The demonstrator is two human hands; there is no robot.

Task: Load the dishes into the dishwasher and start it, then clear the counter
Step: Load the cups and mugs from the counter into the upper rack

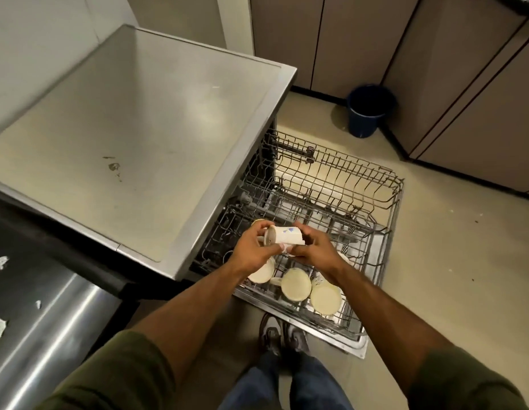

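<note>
A white mug with blue marks (284, 234) lies on its side between both hands, above the pulled-out wire rack (384, 199) of the dishwasher. My left hand (254, 247) grips its base end, and my right hand (313, 247) holds the other end. Several white mugs stand upside down in the rack's near part, among them one (295, 284) in the middle, one (326, 295) to its right and one (261, 272) partly under my left wrist. The open dishwasher door (362, 347) lies flat under the rack.
A steel counter (133, 128) covers the dishwasher at left. Nearer, a dark steel surface (50, 306) carries white scraps. A blue bin (366, 109) stands on the floor by grey cabinets (464, 99). My shoes (282, 332) are at the door's front edge.
</note>
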